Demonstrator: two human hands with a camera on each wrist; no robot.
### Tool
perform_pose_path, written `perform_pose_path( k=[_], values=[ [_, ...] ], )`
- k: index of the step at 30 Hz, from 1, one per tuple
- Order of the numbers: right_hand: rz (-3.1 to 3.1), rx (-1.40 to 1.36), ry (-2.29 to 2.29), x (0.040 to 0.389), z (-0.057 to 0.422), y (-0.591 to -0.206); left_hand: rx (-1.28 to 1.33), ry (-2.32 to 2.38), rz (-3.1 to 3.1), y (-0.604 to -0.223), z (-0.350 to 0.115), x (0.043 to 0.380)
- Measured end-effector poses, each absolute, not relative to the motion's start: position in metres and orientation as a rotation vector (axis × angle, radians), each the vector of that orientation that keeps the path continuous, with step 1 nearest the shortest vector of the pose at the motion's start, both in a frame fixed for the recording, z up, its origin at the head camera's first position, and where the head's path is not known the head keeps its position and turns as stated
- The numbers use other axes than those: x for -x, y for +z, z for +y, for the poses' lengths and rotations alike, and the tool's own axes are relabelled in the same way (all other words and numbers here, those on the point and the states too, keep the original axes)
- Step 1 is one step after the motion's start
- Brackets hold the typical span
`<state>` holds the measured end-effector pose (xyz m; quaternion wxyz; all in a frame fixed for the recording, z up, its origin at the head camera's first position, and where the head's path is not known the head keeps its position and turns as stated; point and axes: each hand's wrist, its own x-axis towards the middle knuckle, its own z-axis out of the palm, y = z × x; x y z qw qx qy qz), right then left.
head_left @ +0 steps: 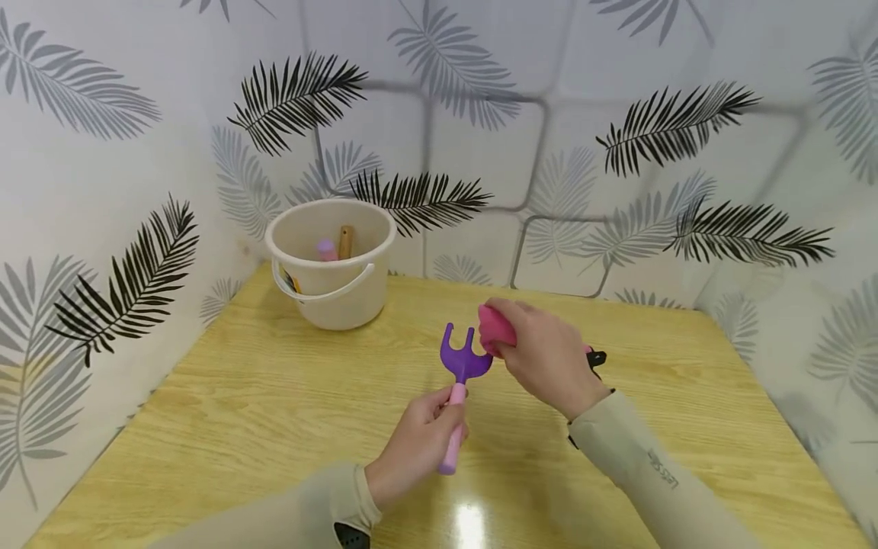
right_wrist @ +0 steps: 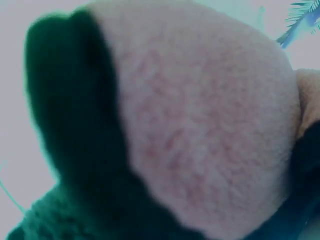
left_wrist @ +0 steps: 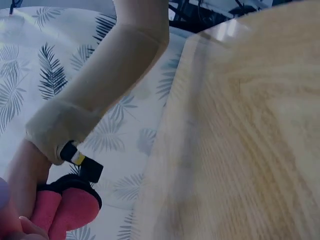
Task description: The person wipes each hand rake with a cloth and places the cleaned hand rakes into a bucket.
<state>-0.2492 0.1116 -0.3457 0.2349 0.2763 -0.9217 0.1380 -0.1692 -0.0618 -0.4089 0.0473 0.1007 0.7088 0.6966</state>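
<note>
My left hand [head_left: 425, 431] grips the pink handle of a toy garden fork [head_left: 458, 366], its purple tines pointing away over the table. In my right hand [head_left: 545, 354] is a bunched pink cloth [head_left: 495, 329], held at the fork's right side, where it overlaps the rightmost tine and hides it. A black edge of the cloth shows beyond the right wrist in the head view. Pink folds with black edging appear low in the left wrist view. Close up and blurred, the cloth [right_wrist: 200, 125] fills most of the right wrist view.
Toward the back left of the wooden table [head_left: 274, 427] stands a cream bucket [head_left: 343, 301] with its carrying handle down. Inside it are a pink and purple handle [head_left: 327, 249] and a wooden handle [head_left: 346, 242]. Leaf-patterned covering [head_left: 473, 137] rises behind the table and at both sides.
</note>
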Motion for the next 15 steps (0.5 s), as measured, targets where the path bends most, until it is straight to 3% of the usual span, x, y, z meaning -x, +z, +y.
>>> perform_pose_path(
  k=[7, 15],
  values=[
    [-2.468, -0.919, 0.337, 0.238, 0.102, -0.353, -0.312, 2.094, 2.197, -0.412, -0.061, 0.168],
    [-2.495, -0.830, 0.283, 0.251, 0.108, -0.354, -0.372, 2.032, 2.208, -0.415, -0.061, 0.166]
  ],
)
